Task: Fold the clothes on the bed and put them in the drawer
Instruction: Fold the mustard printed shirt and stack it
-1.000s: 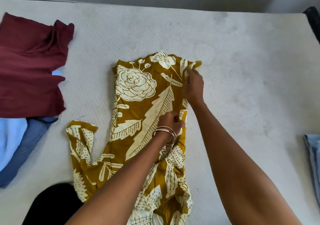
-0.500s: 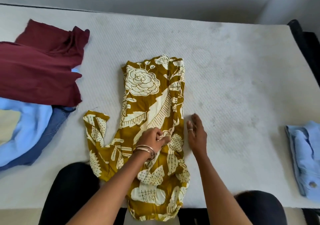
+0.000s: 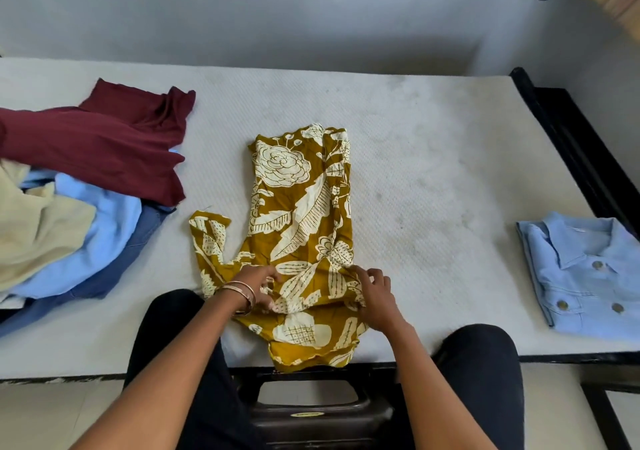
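Mustard floral garment (image 3: 304,214) lying lengthwise mid-bed (image 3: 415,158), hem overhanging near edge. Left hand (image 3: 258,285) and right hand (image 3: 375,293) pinching its lower part. Folding step underway; next, likely lifting hem toward far edge.

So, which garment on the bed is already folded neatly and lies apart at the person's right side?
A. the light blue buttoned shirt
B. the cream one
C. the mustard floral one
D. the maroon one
A: the light blue buttoned shirt lies alone as a tidy rectangle by the bed's right edge, while the others are in a loose pile or under the hands.
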Demonstrator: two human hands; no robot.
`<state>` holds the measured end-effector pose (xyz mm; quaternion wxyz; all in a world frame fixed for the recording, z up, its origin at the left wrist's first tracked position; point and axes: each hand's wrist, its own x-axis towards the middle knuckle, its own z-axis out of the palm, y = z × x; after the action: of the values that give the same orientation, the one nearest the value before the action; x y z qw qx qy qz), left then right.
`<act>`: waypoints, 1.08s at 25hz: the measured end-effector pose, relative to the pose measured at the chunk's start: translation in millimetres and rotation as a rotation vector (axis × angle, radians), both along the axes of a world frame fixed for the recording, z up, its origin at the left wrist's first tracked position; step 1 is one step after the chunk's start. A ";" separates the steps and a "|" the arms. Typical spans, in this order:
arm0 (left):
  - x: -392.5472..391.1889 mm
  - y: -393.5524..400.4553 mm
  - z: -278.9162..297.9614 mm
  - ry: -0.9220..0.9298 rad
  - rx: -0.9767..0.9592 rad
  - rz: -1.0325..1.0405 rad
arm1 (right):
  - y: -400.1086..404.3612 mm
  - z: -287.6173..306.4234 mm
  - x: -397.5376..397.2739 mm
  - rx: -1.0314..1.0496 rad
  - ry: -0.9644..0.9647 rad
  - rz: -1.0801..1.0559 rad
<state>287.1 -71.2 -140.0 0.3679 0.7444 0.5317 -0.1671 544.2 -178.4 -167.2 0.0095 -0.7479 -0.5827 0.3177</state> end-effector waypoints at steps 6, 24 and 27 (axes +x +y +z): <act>-3.2 38.3 37.7 0.159 0.484 -0.423 | -7.1 1.6 -8.8 0.024 -0.193 0.240; 169.7 140.0 -2.7 -0.013 0.587 0.061 | 81.8 21.1 71.8 -0.448 0.264 -0.252; 150.7 91.5 -37.5 -0.086 0.691 -0.102 | 100.7 13.9 49.0 0.079 0.217 -0.326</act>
<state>437.8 20.3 -177.6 0.1075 0.8567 0.5032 0.0361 593.2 -77.7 -153.3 0.1529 -0.7928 -0.4616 0.3675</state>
